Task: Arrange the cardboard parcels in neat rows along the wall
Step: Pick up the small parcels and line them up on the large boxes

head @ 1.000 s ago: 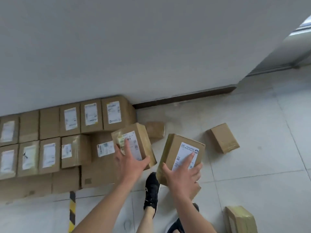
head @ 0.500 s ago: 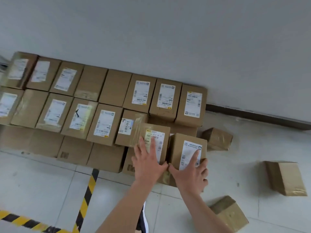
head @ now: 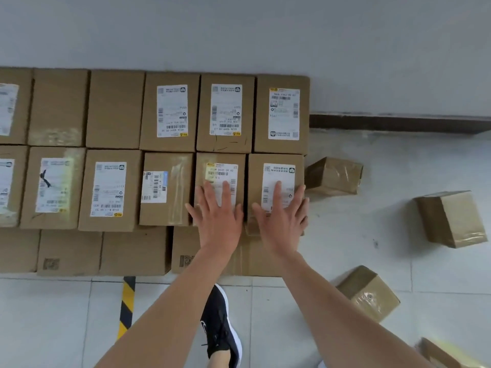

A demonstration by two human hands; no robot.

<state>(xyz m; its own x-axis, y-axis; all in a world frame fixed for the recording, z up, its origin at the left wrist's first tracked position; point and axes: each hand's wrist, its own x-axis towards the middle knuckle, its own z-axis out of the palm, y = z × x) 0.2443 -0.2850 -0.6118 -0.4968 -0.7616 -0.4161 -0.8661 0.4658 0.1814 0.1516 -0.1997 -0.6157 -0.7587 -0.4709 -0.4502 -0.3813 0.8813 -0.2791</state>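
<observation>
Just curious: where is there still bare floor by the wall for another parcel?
Bare floor lies along the baseboard, right of the end parcel and behind the tilted box. Left of that, rows sit packed edge to edge.

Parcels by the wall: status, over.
Left hand and right hand flat on two labelled parcels, front row. Loose parcels on floor, right. Nothing blocking.

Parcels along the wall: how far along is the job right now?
Done: the back row stands flush against the wall, and the front row is lined up before it. In hand: the left hand and right hand lie flat on the last two parcels of the front row. Left: four loose parcels lie scattered on the floor at right.
</observation>
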